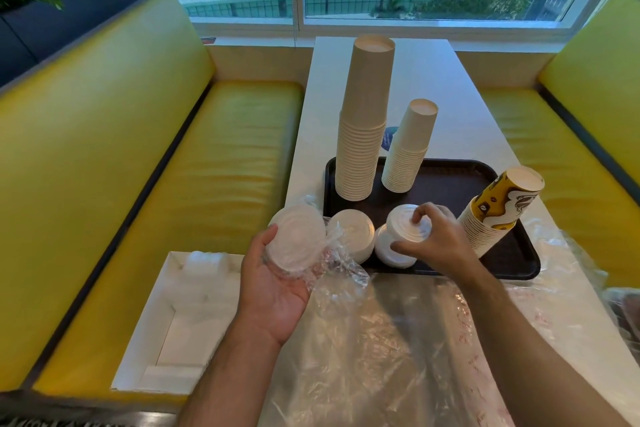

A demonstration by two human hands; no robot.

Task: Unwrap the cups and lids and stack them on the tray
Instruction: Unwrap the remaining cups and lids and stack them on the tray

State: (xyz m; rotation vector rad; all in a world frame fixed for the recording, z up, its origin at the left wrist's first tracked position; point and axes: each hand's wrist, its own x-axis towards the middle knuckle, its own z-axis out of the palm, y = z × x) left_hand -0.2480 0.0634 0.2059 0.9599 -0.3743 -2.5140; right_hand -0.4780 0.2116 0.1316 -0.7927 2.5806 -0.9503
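Note:
A dark brown tray (450, 180) lies on the white table. On it stand a tall stack of plain paper cups (363, 121), a shorter stack (408, 149) and a leaning stack of yellow printed cups (495, 215) at the right. Near the tray's front edge sit two piles of white lids (356, 232) (391, 251). My right hand (436, 236) holds a small stack of lids (405, 224) by its rim above the right pile. My left hand (273, 274) cradles a wrapped stack of lids (298, 239) in clear plastic, left of the tray.
Loose clear plastic wrap (381, 340) covers the near table. An open white cardboard box (180, 319) lies on the left yellow bench (173, 191). Another yellow bench (571, 149) is at the right. More crumpled plastic (588, 260) lies right of the tray.

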